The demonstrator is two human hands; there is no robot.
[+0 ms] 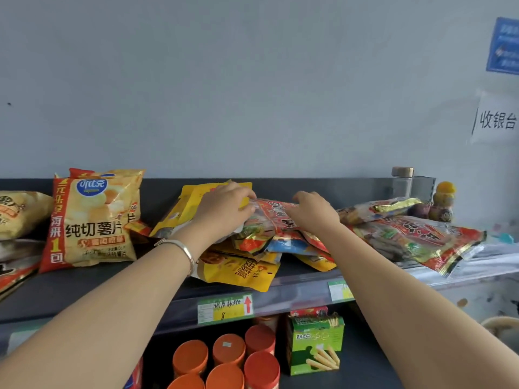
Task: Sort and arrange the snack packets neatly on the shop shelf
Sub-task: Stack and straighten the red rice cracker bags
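A loose heap of snack packets lies in the middle of the dark top shelf point(84, 290). On top of the heap is a red packet point(273, 217). My left hand point(224, 209), with a silver bangle on the wrist, pinches the red packet's left end. My right hand point(314, 210) grips its upper right part with curled fingers. Behind my left hand leans a yellow packet point(193, 200). Under the red one lie a yellow packet with dark lettering point(241, 272) and a blue one point(289, 245).
Large yellow chip bags point(92, 217) stand at the left. More red packets point(415, 240) lie to the right, near a small jar point(402, 182) and a yellow bottle point(445, 202). Below are orange-lidded cans point(229, 350) and a green box point(316, 345).
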